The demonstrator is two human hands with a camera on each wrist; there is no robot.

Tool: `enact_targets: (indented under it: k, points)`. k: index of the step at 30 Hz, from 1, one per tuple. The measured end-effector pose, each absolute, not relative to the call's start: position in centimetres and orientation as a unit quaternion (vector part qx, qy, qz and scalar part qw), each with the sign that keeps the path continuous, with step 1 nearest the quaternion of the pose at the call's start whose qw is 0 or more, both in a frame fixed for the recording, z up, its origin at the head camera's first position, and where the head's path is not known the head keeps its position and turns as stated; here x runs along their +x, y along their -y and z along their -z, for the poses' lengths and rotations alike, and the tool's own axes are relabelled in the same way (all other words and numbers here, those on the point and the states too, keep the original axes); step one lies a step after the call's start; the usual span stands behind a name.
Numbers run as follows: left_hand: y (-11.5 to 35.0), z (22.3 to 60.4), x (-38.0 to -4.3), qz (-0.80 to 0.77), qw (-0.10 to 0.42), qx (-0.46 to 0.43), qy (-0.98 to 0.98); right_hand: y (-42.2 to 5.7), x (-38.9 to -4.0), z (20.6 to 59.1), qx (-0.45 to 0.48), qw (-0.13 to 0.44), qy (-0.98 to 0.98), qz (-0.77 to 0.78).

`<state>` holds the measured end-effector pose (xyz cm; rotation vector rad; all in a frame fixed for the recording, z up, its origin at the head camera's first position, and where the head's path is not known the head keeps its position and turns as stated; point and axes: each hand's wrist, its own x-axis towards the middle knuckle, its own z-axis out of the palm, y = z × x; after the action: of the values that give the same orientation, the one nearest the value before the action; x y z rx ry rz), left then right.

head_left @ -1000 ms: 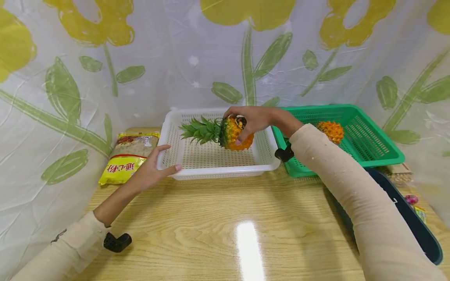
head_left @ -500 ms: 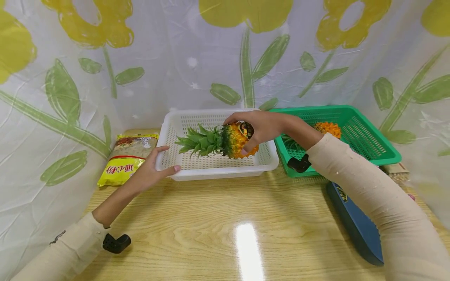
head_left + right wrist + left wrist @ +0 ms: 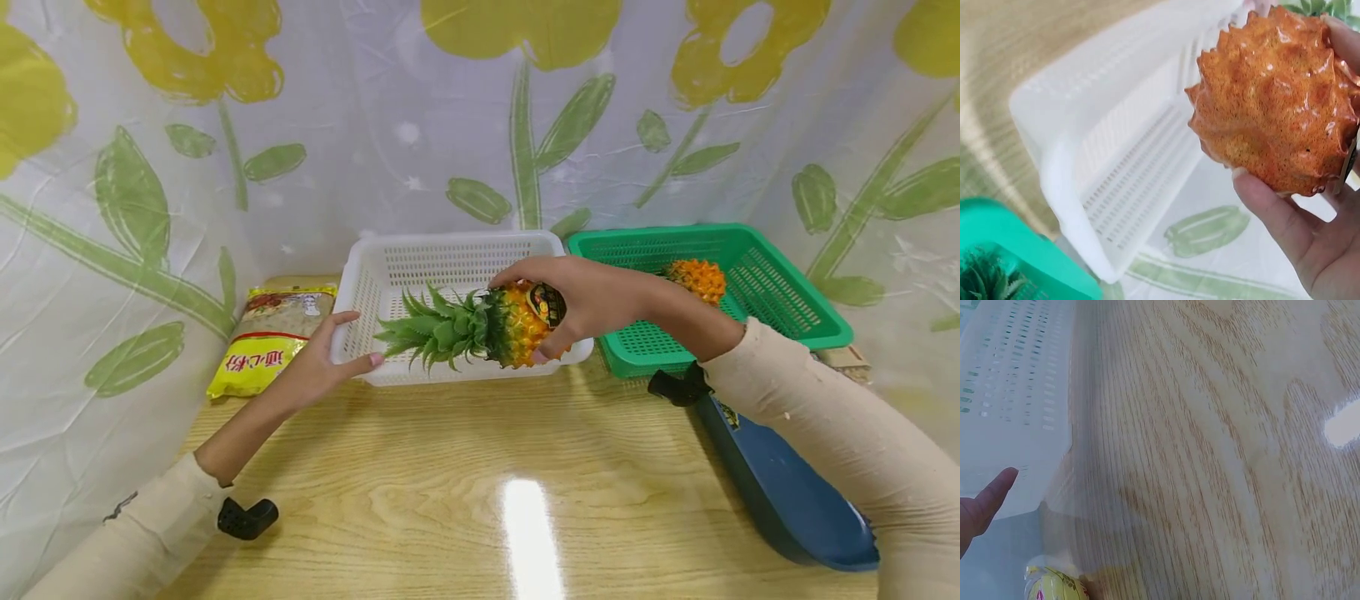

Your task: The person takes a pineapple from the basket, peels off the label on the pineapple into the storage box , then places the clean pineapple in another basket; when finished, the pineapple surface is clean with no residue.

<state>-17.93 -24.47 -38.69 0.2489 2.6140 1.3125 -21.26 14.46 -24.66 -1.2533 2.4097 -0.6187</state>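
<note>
My right hand (image 3: 600, 304) grips a pineapple (image 3: 517, 325) lying on its side in the air, its leafy crown pointing left. The fruit is orange and green with a dark label. It hangs over the front rim of a white perforated basket (image 3: 457, 371). In the right wrist view, the spiky orange base of the pineapple (image 3: 1272, 106) sits between thumb and fingers. My left hand (image 3: 318, 362) rests at the basket's front left corner, thumb and index finger spread and straight. In the left wrist view, one straight digit touches the basket wall (image 3: 1029, 450); other fingers are hidden.
A green basket (image 3: 780, 333) stands to the right, with another pineapple (image 3: 697, 280) partly hidden by my right arm. A dark blue tray (image 3: 780, 475) lies front right. Left of the white basket is a yellow food bag (image 3: 262, 358). Printed cloth (image 3: 360, 150) hangs behind the table.
The pineapple has risen from inside the white basket and come nearer and right with my right hand. The right arm uncovers more of the blue tray. My left hand stays put.
</note>
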Motion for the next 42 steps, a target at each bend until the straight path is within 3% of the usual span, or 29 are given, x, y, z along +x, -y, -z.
enact_targets:
  k: [25, 42]
  points:
    - [24.3, 38.2, -17.6, -0.457, 0.104, 0.088, -0.879, -15.5, -12.5, 27.7, -0.407, 0.181, -0.867, 0.222]
    - [24.0, 37.9, -17.3, -0.387, 0.055, 0.067, -0.918, -15.4, -10.7, 33.3, -0.368, 0.195, -0.88, 0.228]
